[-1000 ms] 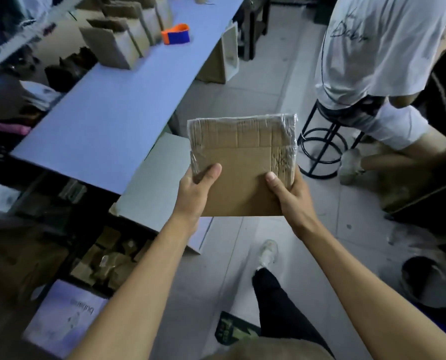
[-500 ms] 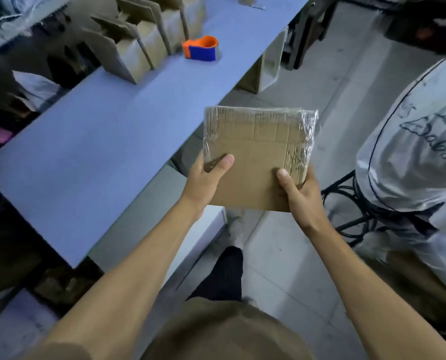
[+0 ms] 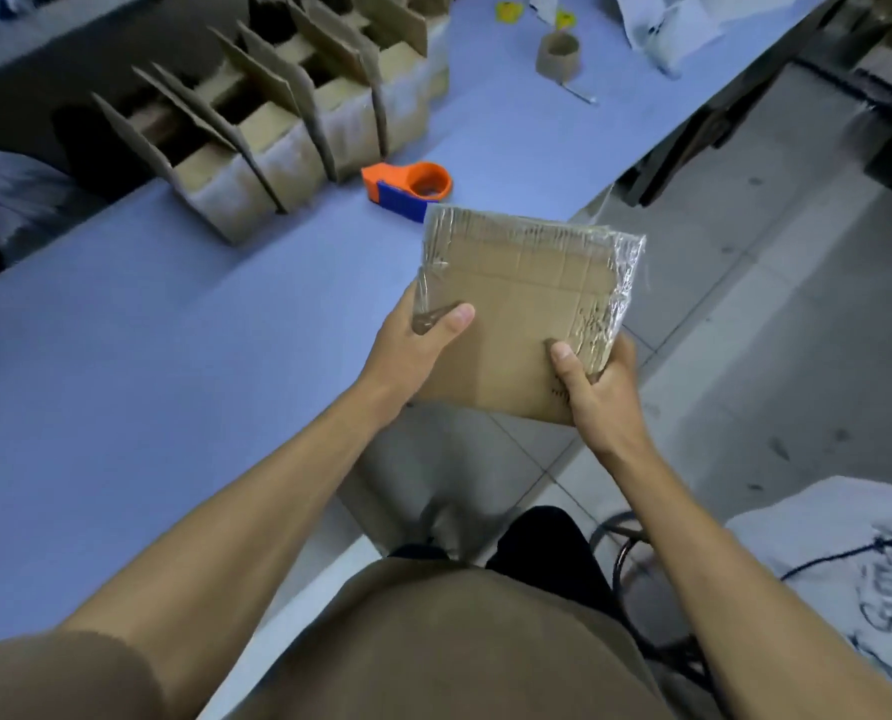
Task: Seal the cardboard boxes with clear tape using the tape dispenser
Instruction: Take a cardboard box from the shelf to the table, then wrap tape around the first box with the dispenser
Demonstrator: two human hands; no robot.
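A flattened cardboard bundle [image 3: 524,314], wrapped in clear film, is gripped at its near corners by the left hand [image 3: 415,337] and right hand [image 3: 597,387], thumbs on top. It is held over the table [image 3: 147,356] edge, just short of the tape dispenser [image 3: 407,187]. It is best lowered flat, clear of the dispenser.

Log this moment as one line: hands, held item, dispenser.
left hand: grips flat cardboard bundle | right hand: grips same bundle | tape dispenser: untouched on table | open boxes: unsealed

Olive-brown short-sleeved shirt [image 3: 464,646], bare forearms, black trousers [image 3: 542,543]
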